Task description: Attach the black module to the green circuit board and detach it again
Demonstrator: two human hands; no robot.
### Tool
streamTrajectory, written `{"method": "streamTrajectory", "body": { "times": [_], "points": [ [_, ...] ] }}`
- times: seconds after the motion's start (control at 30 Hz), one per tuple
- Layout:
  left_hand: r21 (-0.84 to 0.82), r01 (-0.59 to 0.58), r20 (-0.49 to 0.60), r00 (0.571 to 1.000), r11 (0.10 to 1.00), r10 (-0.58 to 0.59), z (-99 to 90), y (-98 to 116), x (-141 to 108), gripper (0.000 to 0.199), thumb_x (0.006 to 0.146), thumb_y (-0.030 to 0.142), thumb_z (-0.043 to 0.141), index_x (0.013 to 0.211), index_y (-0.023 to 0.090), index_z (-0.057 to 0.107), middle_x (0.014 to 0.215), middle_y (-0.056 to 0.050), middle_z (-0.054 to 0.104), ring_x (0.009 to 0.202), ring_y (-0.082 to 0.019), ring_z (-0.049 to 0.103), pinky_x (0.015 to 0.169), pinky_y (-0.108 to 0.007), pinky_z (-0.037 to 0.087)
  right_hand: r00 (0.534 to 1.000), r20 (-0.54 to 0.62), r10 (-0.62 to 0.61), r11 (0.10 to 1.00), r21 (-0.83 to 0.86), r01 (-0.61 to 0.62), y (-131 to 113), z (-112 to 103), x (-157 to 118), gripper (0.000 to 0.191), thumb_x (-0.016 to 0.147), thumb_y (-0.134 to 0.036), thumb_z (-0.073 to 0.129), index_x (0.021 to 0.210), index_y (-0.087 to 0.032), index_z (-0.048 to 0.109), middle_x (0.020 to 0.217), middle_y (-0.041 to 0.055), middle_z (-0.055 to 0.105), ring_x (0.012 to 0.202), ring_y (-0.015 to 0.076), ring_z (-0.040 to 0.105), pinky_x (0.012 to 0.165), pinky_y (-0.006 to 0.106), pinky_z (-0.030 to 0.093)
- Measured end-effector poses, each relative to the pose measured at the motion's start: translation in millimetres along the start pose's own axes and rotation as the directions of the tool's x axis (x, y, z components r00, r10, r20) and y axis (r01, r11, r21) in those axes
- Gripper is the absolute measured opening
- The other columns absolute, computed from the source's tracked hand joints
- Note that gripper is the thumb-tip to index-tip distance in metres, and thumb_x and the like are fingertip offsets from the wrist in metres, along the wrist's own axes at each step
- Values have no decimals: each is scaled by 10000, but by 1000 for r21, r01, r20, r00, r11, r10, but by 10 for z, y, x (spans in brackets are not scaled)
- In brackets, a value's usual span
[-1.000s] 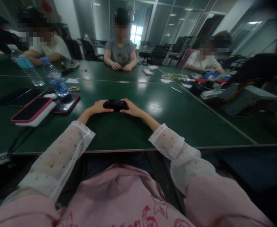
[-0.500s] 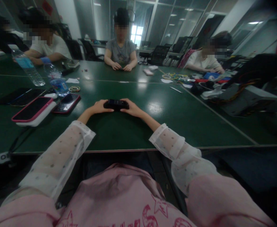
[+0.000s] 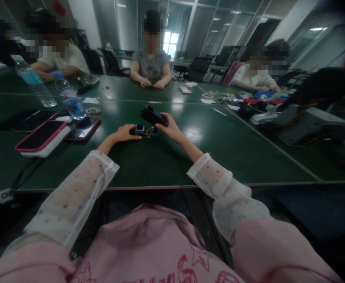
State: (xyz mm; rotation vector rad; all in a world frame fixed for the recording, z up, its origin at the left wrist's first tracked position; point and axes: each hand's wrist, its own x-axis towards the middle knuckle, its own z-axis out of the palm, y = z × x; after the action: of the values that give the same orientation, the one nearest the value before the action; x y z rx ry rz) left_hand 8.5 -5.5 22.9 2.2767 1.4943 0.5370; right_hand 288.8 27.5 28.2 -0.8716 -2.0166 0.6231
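Low over the green table, my left hand is closed on the left end of a small circuit board with a screen. Green board and small parts show to the right of its screen. My right hand grips a black plastic cover, tilted and raised above the board's right side. Cover and board are apart, with a narrow gap between them. My left fingertips are partly hidden behind the board.
Left of my hands lie a phone with a red edge, a pink-rimmed phone and two water bottles. Cables and a metal box are on the right. Several people sit around the table.
The black cover has come off the device. My right hand has lifted it up and tilted it, baring the circuit board. My left hand has stayed in place.
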Motion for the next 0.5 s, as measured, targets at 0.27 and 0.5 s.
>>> {"method": "streamTrajectory", "body": {
  "times": [0.27,0.5],
  "points": [
    [-1,-11,23,1000,1000,11,-43,62,-36,649,742,669,660,1220,232,627,1298,-96,630,1215,-325,552,1040,-463,407,917,-396,48,909,-363,-204,371,-281,56,646,891,-536,556,1388,-157,393,1331,197,479,1294,384,441,1121,622,348],
    [-15,7,31,1000,1000,-7,-52,89,-49,675,738,670,665,1241,222,616,1314,-105,621,1211,-331,554,1034,-472,409,865,-454,214,844,-360,-398,588,-301,-40,554,796,-293,675,1268,-91,466,1250,231,549,1218,395,496,1043,621,420]
  ]
}}
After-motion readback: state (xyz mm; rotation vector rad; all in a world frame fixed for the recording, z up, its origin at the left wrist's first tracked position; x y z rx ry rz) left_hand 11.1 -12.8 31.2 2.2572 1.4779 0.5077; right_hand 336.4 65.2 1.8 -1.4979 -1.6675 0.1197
